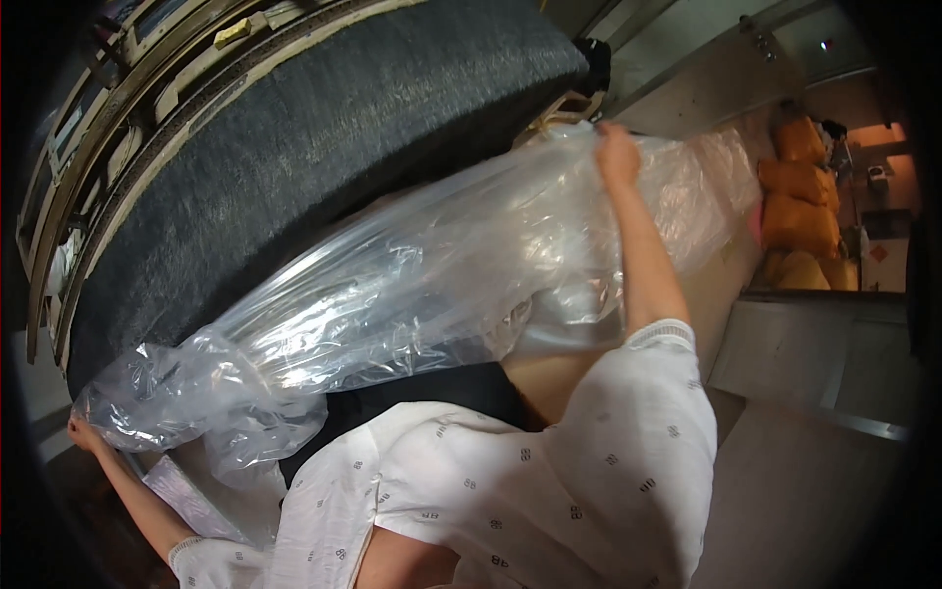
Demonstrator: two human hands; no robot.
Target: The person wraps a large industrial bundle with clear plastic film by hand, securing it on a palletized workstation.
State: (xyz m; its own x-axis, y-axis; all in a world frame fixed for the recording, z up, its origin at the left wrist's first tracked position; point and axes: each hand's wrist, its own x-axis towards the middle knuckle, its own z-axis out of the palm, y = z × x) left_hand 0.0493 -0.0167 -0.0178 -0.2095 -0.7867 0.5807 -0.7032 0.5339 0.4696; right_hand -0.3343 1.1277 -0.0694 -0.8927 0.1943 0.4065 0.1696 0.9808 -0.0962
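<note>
A long clear plastic sheet [392,285] stretches between my two hands, shiny and creased. My left hand [84,433], far out at the lower left, is closed on its bunched end. My right hand [616,157] reaches forward at the upper right and grips the sheet's upper edge. Past that grip, a loose flap of the plastic hangs on to the right. Behind the sheet lies a dark grey, fabric-like padded surface [324,137], and the plastic runs along its near edge. My fingertips are too small to make out finely.
A metal rail structure [93,147] borders the padded surface at the far left, with a small yellow piece [235,31] on it. Orange bundles [800,211] are stacked at the right. A pale purple flat item [186,496] lies near my left forearm. Grey floor panels [785,363] extend at the right.
</note>
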